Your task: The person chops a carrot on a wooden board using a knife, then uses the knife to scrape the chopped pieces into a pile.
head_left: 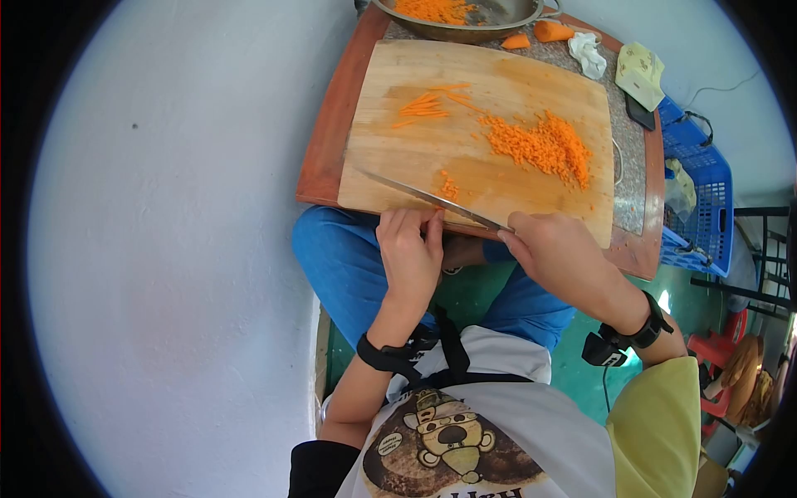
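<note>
On the tabletop (325,145), the board (386,158) reaches the near edge, dicing seemingly under way. The knife (436,198) is clenched in the right hand (541,241); the left hand (408,239) bunches its fingers beside it, any grip hidden, and the next cut likely calls for keeping them clear. Diced carrot (540,148) lies beyond both, toward the right edge, crumbs (449,187) just past the knife.

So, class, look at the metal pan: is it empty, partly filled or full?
Partly filled, as far as the view shows: carrot pieces lie in the metal pan beside bare metal.
</note>
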The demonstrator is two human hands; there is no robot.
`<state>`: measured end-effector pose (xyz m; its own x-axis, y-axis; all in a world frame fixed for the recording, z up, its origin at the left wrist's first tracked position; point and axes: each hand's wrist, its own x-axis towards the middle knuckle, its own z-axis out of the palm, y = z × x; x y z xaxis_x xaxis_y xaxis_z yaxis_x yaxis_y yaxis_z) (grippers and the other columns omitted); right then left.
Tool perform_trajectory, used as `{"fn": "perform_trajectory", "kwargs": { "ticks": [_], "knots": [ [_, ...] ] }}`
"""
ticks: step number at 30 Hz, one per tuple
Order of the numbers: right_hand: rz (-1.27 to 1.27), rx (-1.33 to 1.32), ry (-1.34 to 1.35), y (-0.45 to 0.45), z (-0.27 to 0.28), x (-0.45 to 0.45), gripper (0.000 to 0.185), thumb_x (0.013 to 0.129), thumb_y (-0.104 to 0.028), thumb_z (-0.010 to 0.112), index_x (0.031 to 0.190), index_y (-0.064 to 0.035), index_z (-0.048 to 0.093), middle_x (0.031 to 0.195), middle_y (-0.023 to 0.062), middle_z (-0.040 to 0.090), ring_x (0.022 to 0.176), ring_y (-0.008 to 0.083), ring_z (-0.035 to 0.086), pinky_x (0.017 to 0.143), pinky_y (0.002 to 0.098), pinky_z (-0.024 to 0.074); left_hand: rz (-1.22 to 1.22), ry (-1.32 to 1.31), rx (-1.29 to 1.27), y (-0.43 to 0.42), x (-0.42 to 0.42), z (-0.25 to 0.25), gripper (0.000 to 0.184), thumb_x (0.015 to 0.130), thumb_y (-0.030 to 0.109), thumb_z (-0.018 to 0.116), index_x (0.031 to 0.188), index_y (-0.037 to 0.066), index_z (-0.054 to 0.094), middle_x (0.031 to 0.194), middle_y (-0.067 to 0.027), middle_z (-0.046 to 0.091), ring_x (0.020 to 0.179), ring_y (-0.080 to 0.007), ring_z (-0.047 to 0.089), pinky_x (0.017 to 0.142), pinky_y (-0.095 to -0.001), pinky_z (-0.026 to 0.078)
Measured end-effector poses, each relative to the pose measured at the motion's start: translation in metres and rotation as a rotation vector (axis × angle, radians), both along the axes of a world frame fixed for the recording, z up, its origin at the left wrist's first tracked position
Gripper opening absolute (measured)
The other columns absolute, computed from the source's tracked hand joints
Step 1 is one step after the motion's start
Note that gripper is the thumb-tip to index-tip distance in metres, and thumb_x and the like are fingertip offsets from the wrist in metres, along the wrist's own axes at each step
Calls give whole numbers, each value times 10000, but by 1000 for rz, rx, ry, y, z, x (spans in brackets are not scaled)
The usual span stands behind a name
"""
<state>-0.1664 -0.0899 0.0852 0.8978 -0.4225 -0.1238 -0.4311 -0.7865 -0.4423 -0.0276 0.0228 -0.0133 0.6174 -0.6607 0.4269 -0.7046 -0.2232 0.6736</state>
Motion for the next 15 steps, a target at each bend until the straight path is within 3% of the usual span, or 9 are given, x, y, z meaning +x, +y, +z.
{"fn": "perform_trajectory", "kwargs": {
  "ticks": [9, 15],
  "knots": [
    [23, -46, 77, 2, -2, 4, 182, 861, -167, 530, 762, -15, 534, 638, 182, 592, 615, 360, 606, 552, 450, 483, 7, -7, 38, 2, 1, -2, 79, 735, 38, 675, 717, 34, 598, 691, -78, 564, 725, -269, 525, 659, -367, 387],
    [-38, 41, -24, -4, -5, 0, 197, 873, -183, 524, 772, -13, 534, 634, 189, 586, 623, 375, 598, 550, 459, 474, -6, -116, 46, 3, -1, -1, 63, 729, 29, 664, 750, 41, 606, 719, -75, 574, 737, -271, 533, 652, -364, 384]
  ]
}}
